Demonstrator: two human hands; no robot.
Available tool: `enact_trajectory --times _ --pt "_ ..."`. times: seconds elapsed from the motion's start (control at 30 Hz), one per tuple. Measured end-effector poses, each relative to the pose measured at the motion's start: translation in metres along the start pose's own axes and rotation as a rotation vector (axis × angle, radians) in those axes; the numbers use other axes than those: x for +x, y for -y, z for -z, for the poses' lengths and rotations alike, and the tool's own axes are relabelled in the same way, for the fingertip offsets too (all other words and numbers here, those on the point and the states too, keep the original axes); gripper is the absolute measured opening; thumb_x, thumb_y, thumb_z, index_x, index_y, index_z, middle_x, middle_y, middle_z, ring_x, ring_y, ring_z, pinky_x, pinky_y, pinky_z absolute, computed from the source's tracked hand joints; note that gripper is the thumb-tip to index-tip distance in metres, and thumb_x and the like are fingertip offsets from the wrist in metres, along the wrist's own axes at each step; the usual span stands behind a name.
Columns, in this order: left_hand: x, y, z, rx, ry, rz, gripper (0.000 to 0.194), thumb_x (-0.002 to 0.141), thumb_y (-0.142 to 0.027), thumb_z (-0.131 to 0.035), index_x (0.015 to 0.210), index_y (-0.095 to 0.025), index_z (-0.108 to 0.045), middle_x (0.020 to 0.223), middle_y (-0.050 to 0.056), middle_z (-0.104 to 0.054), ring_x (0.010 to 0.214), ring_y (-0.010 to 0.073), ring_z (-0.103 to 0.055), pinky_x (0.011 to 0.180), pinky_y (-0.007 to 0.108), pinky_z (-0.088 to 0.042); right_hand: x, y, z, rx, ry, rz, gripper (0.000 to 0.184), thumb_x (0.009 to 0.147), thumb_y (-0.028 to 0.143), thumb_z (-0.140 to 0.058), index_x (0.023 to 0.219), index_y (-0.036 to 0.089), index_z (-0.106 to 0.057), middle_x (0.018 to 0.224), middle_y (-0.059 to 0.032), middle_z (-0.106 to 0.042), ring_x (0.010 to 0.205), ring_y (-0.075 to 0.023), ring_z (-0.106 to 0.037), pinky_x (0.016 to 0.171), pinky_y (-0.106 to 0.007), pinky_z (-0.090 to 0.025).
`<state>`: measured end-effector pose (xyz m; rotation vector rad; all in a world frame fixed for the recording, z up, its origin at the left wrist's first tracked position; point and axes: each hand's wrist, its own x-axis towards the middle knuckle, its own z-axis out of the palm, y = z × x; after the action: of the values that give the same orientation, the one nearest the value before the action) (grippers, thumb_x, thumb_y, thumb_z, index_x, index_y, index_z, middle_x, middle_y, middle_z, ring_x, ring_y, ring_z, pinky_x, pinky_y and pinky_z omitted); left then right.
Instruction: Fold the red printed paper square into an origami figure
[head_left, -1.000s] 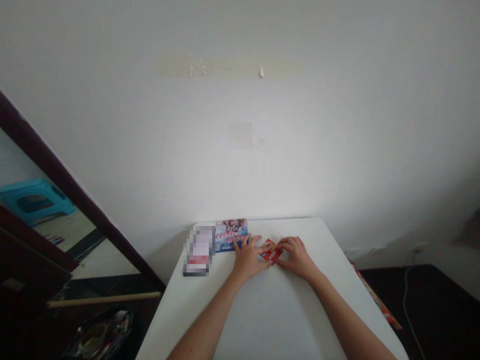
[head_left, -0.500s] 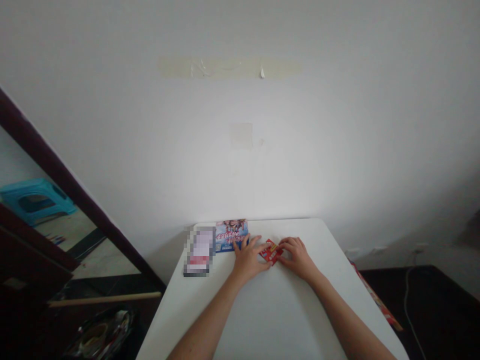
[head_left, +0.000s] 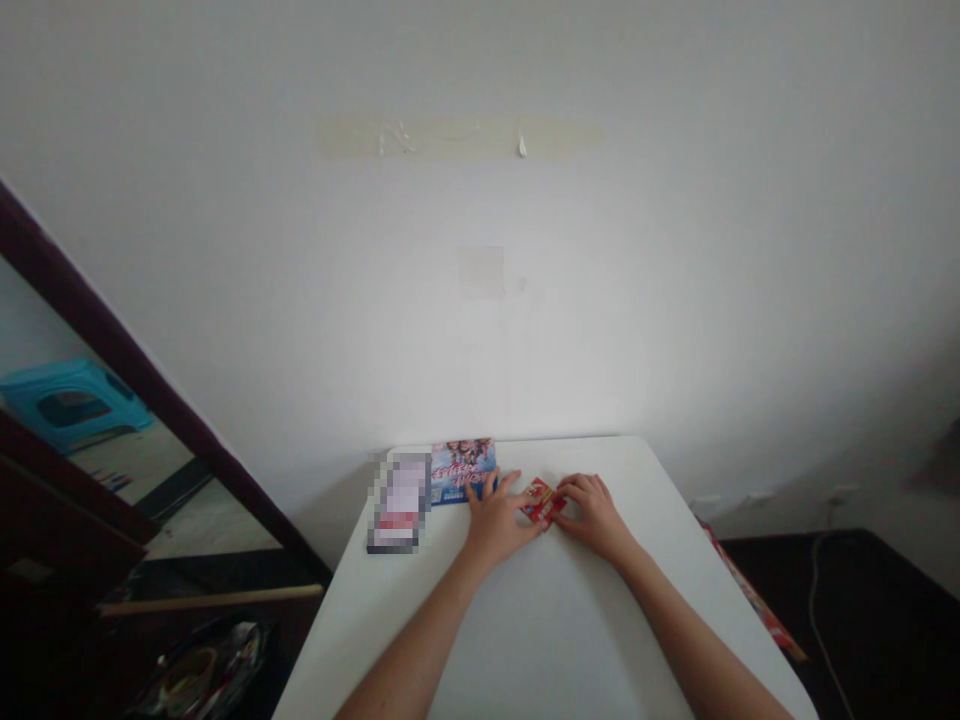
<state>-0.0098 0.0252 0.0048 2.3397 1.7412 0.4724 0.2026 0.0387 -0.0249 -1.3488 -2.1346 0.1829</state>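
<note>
A small red printed paper (head_left: 541, 501), with some yellow and a picture on it, lies between my two hands over the table. My left hand (head_left: 498, 518) grips its left edge between thumb and forefinger, while the other fingers spread outward beside a blue printed flyer (head_left: 448, 478). The right edge is pinched by the fingertips and thumb of my right hand (head_left: 595, 512), which cover that corner. Whether the red piece is folded or a flat packet, I cannot tell.
On the white table (head_left: 540, 630), a phone-like dark-edged object (head_left: 400, 503), blurred out, sits left of the flyer. The wall (head_left: 480, 350) rises behind the table. A cluttered bag or bin (head_left: 196, 668) stands on the floor at left; a cable (head_left: 814, 590) hangs at right.
The red paper has shifted slightly in my fingers, and more of a light-coloured picture shows near its top. Both hands stay in nearly the same place.
</note>
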Motion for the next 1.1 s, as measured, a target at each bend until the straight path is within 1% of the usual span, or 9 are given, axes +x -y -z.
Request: enact_trajectory --times 0.17,0.3,0.4,0.5,0.6,0.67,0.77,0.9,1.1 --pt "0.0 0.001 0.0 0.004 0.004 0.0 0.044 0.071 -0.068 -0.068 0.111 -0.051 -0.068 0.152 -0.006 -0.043 0.144 0.0362 -0.024 0.111 0.074 -0.002 0.0 0.0 0.0 0.006 0.008 -0.009 0.02 0.078 0.036 -0.068 0.097 0.028 -0.069 0.108 -0.0036 -0.066 0.105 -0.0229 -0.058 0.105 -0.047 -0.035" --pt "0.0 0.0 0.002 0.016 -0.003 -0.006 0.054 0.072 -0.071 -0.065 0.123 -0.055 -0.06 0.153 -0.003 -0.043 0.144 0.0382 -0.024 0.111 0.075 0.0 0.0 -0.003 -0.001 0.015 0.012 -0.009 0.022 0.08 0.038 -0.068 0.099 0.028 -0.069 0.11 -0.0043 -0.066 0.106 -0.0233 -0.058 0.106 -0.048 -0.034" --pt "0.0 0.0 0.003 0.045 0.009 0.003 0.06 0.071 -0.073 -0.064 0.129 -0.057 -0.054 0.156 -0.002 -0.037 0.145 0.0394 -0.021 0.11 0.075 0.001 0.0 -0.007 -0.001 0.026 0.013 0.012 0.021 0.081 0.038 -0.067 0.099 0.029 -0.071 0.11 -0.0046 -0.066 0.106 -0.0233 -0.059 0.104 -0.047 -0.036" --pt "0.002 0.001 0.001 0.066 0.038 0.002 0.065 0.072 -0.076 -0.059 0.133 -0.056 -0.05 0.16 -0.002 -0.03 0.147 0.042 -0.016 0.109 0.076 0.001 0.0 -0.009 -0.001 0.025 0.011 0.026 0.017 0.086 0.038 -0.063 0.097 0.029 -0.073 0.108 -0.0051 -0.067 0.104 -0.0227 -0.059 0.101 -0.045 -0.039" --pt "0.004 0.003 -0.001 0.071 0.069 -0.012 0.07 0.074 -0.078 -0.054 0.139 -0.056 -0.042 0.162 -0.003 -0.025 0.147 0.0435 -0.013 0.108 0.078 -0.001 0.0 -0.008 -0.002 -0.013 0.004 0.019 0.021 0.091 0.037 -0.057 0.104 0.032 -0.073 0.109 -0.0051 -0.065 0.103 -0.022 -0.059 0.1 -0.044 -0.041" --pt "0.006 0.004 -0.001 0.072 0.087 -0.016 0.072 0.074 -0.079 -0.053 0.141 -0.057 -0.038 0.163 -0.004 -0.021 0.148 0.0439 -0.011 0.107 0.079 -0.003 0.0 -0.005 -0.002 -0.059 0.0 0.004 0.024 0.091 0.036 -0.056 0.111 0.036 -0.071 0.114 -0.0053 -0.063 0.107 -0.0226 -0.056 0.101 -0.043 -0.041" --pt "0.007 0.005 0.0 0.071 0.109 -0.015 0.075 0.072 -0.081 -0.053 0.141 -0.057 -0.037 0.165 -0.004 -0.016 0.148 0.045 -0.009 0.106 0.08 -0.004 0.001 0.001 -0.004 -0.124 0.005 -0.025 0.031 0.091 0.033 -0.057 0.119 0.04 -0.067 0.123 -0.0058 -0.058 0.115 -0.0245 -0.051 0.102 -0.044 -0.041" --pt "0.009 0.004 0.001 0.074 0.123 0.001 0.077 0.071 -0.08 -0.054 0.142 -0.055 -0.037 0.166 -0.005 -0.009 0.148 0.0457 -0.005 0.106 0.079 -0.005 0.002 0.006 -0.006 -0.193 0.017 -0.037 0.039 0.09 0.031 -0.056 0.127 0.044 -0.06 0.129 -0.0073 -0.053 0.12 -0.0276 -0.045 0.104 -0.049 -0.037" --pt "0.009 0.003 0.004 0.059 0.139 0.0 0.077 0.071 -0.079 -0.057 0.141 -0.056 -0.037 0.165 -0.007 -0.008 0.149 0.0446 -0.003 0.108 0.078 -0.002 0.002 0.011 -0.004 -0.247 0.033 -0.045 0.044 0.09 0.031 -0.055 0.132 0.044 -0.056 0.133 -0.0084 -0.051 0.124 -0.03 -0.042 0.107 -0.056 -0.032"
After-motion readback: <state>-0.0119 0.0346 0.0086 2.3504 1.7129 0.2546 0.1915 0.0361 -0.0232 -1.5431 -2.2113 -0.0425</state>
